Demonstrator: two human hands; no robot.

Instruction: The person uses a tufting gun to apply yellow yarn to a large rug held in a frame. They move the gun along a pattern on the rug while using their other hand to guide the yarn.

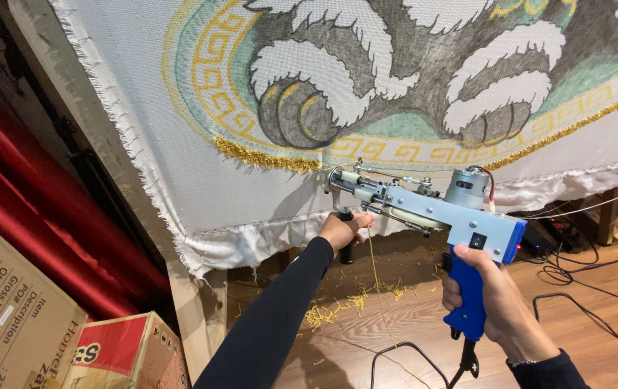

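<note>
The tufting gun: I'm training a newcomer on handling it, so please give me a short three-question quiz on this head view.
1. True or false: the right hand grips the blue pistol handle of the grey metal tufting gun.
2. What does the left hand hold? A) the black front handle under the gun's nose B) the red cardboard box C) the black floor cable
3. Fill in: the gun's tip meets the white stretched cloth just below a fringe of ______ yarn.

Key: 1 true; 2 A; 3 yellow. Clippings of the same yellow yarn lie on the wooden floor.
</note>
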